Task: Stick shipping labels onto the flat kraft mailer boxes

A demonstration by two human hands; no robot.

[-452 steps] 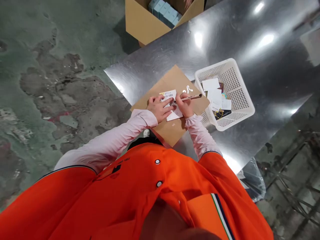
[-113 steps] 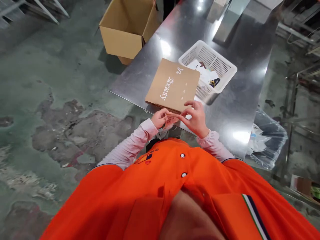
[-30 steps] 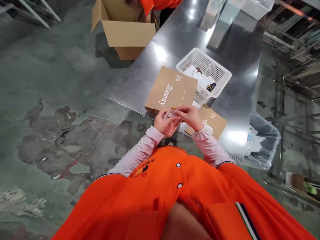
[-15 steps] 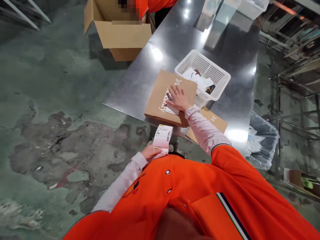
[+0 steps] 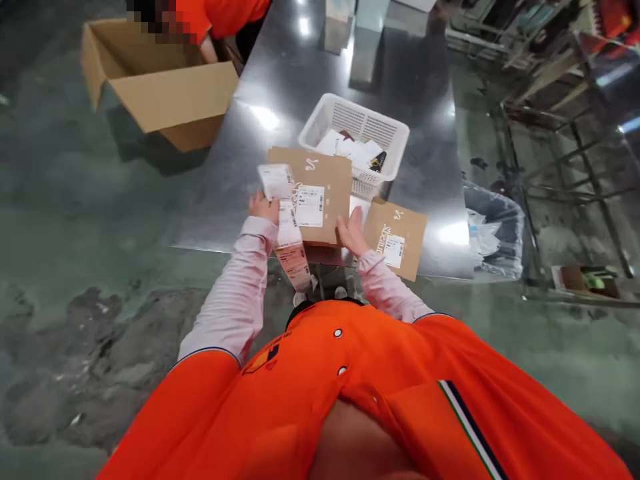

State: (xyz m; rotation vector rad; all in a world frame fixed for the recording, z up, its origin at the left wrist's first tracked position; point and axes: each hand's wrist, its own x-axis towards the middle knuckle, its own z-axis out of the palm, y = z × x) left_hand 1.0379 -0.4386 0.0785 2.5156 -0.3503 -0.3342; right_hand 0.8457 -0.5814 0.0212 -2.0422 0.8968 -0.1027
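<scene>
- Steel tabletop (image 5: 300, 80) runs away from the wearer, bright with lamp glare; green, stained concrete floor (image 5: 75, 267) lies to its left; metal frames stand at the far right
- left hand (image 5: 264, 207) is closed on a strip of labels (image 5: 285, 223); the strip rises above the fingers with a barcoded white label at its top and hangs down past the table edge, pinkish at its lower end
- right hand (image 5: 351, 230) lies with fingers together and stretched out, flat against the near right edge of a brown mailer box (image 5: 320, 183); whether it grips or only touches, I cannot tell
- that mailer box lies flat near the table's front edge, white script printed on it, a white shipping label (image 5: 310, 205) stuck to its top
- second brown box (image 5: 400, 233) lies just right of the right hand, also bearing a label
- white plastic basket (image 5: 385, 130) sits touching the far side of the first box; cards and papers lie inside it
- open cardboard carton (image 5: 165, 100) stands at the table's far left; another person in orange (image 5: 215, 13) is behind it
- clear plastic bag (image 5: 493, 230) hangs off the table's right side
</scene>
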